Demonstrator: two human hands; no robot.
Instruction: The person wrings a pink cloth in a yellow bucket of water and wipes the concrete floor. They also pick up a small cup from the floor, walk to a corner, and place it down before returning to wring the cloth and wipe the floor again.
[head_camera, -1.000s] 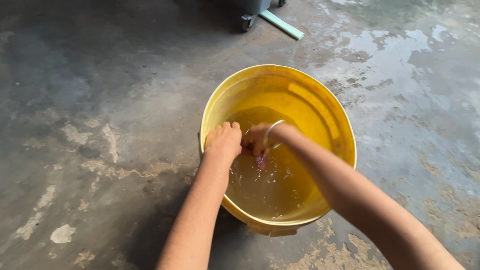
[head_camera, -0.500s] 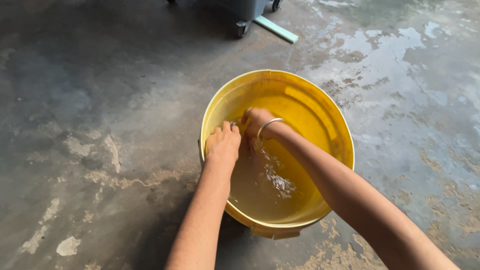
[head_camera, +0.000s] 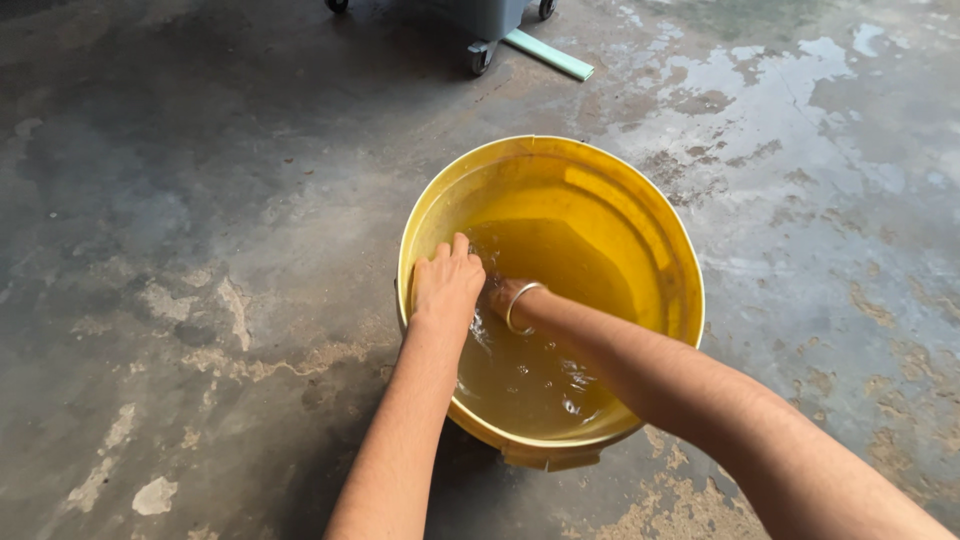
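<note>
A yellow bucket (head_camera: 640, 215) stands on the wet concrete floor (head_camera: 200, 200), partly filled with murky water (head_camera: 560, 300). Both bare arms reach down into it from the near side. The left hand (head_camera: 447, 283) sits knuckles-up at the bucket's near-left wall, fingers curled down into the water; whether it grips anything I cannot tell. The right forearm slants in from the lower right, a silver bangle (head_camera: 518, 303) at the wrist just at the waterline. The right hand (head_camera: 497, 293) is mostly under the surface, tucked close against the left, so its grip is hidden; perhaps the two are pressed together. Small bubbles ripple nearby. A wheeled grey cart (head_camera: 490, 25) stands well beyond.
</note>
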